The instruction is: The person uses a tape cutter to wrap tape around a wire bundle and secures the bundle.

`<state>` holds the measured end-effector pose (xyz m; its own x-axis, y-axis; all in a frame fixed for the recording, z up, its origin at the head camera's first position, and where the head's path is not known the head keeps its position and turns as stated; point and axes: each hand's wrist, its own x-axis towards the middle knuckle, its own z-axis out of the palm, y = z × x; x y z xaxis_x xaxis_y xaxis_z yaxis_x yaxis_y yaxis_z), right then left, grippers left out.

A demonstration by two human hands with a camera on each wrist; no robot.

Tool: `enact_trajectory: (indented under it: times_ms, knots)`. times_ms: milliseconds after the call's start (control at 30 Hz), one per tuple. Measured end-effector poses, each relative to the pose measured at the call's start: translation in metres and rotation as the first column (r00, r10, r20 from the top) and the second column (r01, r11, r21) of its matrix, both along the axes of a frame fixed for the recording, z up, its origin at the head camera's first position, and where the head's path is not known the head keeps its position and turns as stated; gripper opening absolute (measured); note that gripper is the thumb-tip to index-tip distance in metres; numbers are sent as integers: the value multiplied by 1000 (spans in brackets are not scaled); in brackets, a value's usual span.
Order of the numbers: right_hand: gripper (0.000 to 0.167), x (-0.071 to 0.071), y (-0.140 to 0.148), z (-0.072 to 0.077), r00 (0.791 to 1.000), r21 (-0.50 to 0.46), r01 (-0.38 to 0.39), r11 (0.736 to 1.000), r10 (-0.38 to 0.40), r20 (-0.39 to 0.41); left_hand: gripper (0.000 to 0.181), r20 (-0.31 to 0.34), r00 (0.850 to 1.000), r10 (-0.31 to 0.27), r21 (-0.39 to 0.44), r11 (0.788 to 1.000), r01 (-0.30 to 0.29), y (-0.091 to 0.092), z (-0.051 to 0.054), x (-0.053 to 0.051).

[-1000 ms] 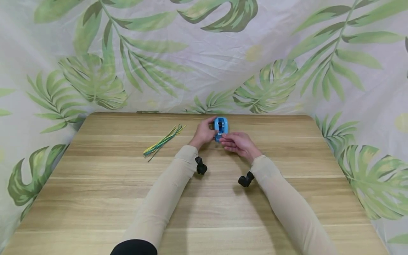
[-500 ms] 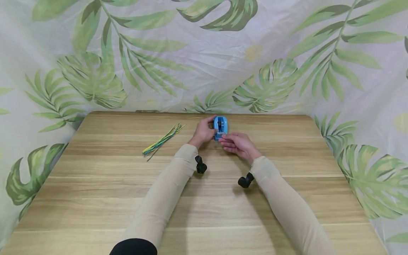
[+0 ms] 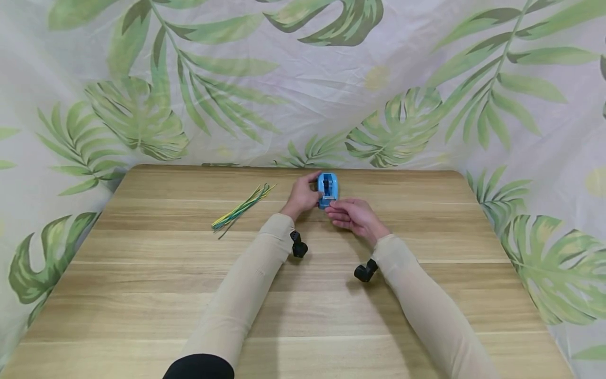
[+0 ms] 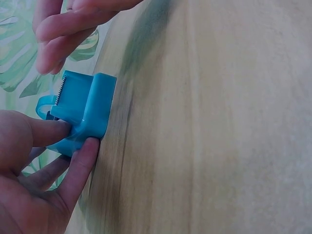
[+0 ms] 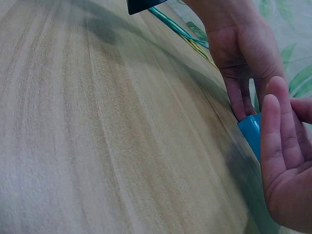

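Note:
A blue tape dispenser (image 3: 335, 185) stands near the table's far edge. The left hand (image 3: 301, 199) grips its left side; in the left wrist view that hand (image 4: 36, 180) has thumb and fingers around the dispenser (image 4: 100, 107), below the toothed cutter (image 4: 60, 91). At the dispenser's near end, the right hand (image 3: 358, 217) holds thumb and forefinger together. A faint clear strip, apparently tape (image 4: 52, 84), runs from the cutter toward the right hand (image 4: 75, 24). In the right wrist view, the right hand (image 5: 287, 161) partly hides the dispenser (image 5: 250, 132).
Yellow and green thin strips (image 3: 241, 209) lie in a loose bundle left of the left hand. A leaf-patterned cloth (image 3: 312, 84) hangs behind the wooden table (image 3: 312, 352). Small black devices sit at both wrists.
Both hands and the dispenser hold almost the same positions. The right hand has shifted very slightly toward the near side.

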<state>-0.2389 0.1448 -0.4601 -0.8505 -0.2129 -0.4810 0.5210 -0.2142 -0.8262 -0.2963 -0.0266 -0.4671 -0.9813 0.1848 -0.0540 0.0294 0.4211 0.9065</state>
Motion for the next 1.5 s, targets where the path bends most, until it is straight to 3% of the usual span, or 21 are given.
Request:
enact_trajectory:
  times_ms: [567, 967, 1233, 1500]
  knots:
    - [34, 6, -1, 3, 1000, -4, -23, 1000, 23, -14, 65, -27, 999, 25, -64, 998, -26, 3, 1, 0]
    - [35, 10, -1, 3, 999, -6, -41, 999, 40, -19, 66, -23, 999, 23, -58, 998, -24, 2, 1, -1]
    - [26, 12, -1, 4, 999, -15, -41, 999, 40, -20, 65, -24, 999, 26, -53, 998, -27, 2, 1, -1]
    - [39, 14, 0, 3, 998, -28, -50, 998, 50, -24, 65, -28, 999, 24, -60, 998, -25, 2, 1, 0]
